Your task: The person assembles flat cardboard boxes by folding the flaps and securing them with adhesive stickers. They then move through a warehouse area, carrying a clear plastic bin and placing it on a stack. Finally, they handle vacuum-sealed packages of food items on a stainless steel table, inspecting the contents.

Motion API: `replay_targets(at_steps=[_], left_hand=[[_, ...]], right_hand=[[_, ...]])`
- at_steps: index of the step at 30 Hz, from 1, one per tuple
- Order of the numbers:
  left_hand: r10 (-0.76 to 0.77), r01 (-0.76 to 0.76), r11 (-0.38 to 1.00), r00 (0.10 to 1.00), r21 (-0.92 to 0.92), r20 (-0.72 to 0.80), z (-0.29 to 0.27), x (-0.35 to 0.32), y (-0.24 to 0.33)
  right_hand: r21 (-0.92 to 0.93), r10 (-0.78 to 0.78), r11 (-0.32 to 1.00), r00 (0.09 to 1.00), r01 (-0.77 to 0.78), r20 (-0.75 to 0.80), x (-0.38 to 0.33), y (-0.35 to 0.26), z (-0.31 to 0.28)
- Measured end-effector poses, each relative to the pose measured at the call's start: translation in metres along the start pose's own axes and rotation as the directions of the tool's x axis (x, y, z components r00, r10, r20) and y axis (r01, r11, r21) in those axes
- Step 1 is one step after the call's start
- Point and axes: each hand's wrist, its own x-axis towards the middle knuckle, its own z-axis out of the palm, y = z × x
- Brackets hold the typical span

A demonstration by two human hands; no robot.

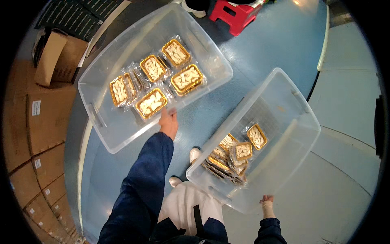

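Tilting the upper bin (115,130) may slide its packs (153,68); whether left hand (168,125) or right hand (267,199) is clamped cannot be determined.

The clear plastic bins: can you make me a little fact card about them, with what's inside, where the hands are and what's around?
Left bin: clear plastic; wrapped gold-rimmed trays inside, pale pieces showing
Right bin: clear plastic; similar wrapped trays, mostly bunched toward its left wall
Left hand: at the left bin's near rim; grip unclear
Right hand: beside the right bin's near end; contact unclear
Floor: blue
Stool: red, beyond the bins
Cardboard boxes: brown, stacked at left
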Motion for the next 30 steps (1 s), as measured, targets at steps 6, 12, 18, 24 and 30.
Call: replay_targets(at_steps=[6, 12, 18, 24, 30], left_hand=[[-0.141, -0.296, 0.710, 0.829, 0.639, 0.542, 0.068, 0.023, 0.015], [-0.580, -0.506, -0.163, 0.744, 0.847, 0.332, -0.035, -0.058, 0.027], [-0.324, -0.571, -0.057, 0.786, 0.819, 0.526, -0.043, -0.133, 0.017], [-0.368, -0.466, 0.055, 0.813, 0.883, 0.451, -0.036, -0.259, 0.104], [-0.414, -0.527, 0.155, 0.734, 0.836, 0.539, -0.115, -0.368, 0.148]], right_hand=[[-0.151, -0.074, 0.985, 0.995, 0.083, 0.063, -0.080, -0.085, 0.024], [-0.151, -0.190, 0.963, 0.962, 0.221, 0.197, -0.207, -0.184, 0.046], [-0.249, -0.539, 0.773, 0.811, 0.584, 0.228, -0.270, -0.384, -0.063], [-0.004, -0.619, 0.741, 0.685, 0.671, 0.384, -0.427, -0.505, -0.147], [0.149, -0.802, 0.571, 0.510, 0.807, 0.312, -0.548, -0.415, -0.210]])
